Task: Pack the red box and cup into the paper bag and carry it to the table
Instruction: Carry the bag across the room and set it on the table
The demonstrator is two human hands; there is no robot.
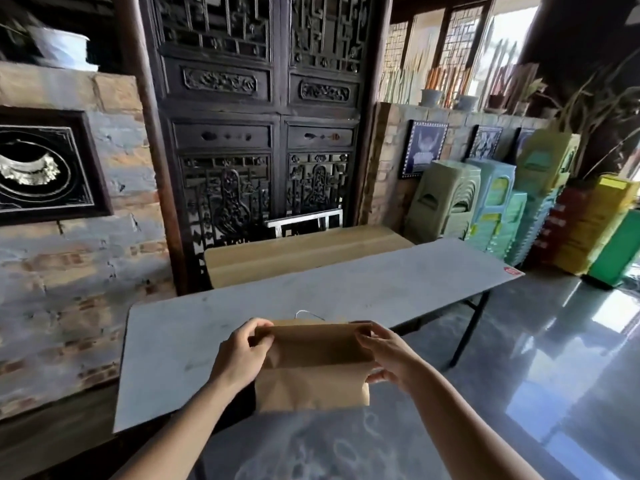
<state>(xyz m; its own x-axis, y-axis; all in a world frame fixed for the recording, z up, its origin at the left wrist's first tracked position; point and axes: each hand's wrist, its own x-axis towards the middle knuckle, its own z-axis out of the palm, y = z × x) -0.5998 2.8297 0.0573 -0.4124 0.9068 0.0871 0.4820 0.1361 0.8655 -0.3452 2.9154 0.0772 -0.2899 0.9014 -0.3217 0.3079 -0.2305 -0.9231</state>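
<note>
A brown paper bag [313,368] with its top folded over hangs in front of me, above the near edge of a long grey table [194,341]. My left hand [242,355] grips the bag's left side near the fold. On the other side, my right hand [389,358] holds its right edge, fingers at the fold and thumb lower down. A thin white handle loop [306,312] sticks up behind the bag. Neither the red box nor the cup is visible; the bag is closed and hides whatever is inside.
A long cardboard box [304,254] leans behind the table against a dark carved wooden screen [263,116]. Stacked plastic stools [491,209] and crates [595,230] stand at the right. A brick wall [69,271] runs along the left. Glossy floor [536,341] spreads to the right.
</note>
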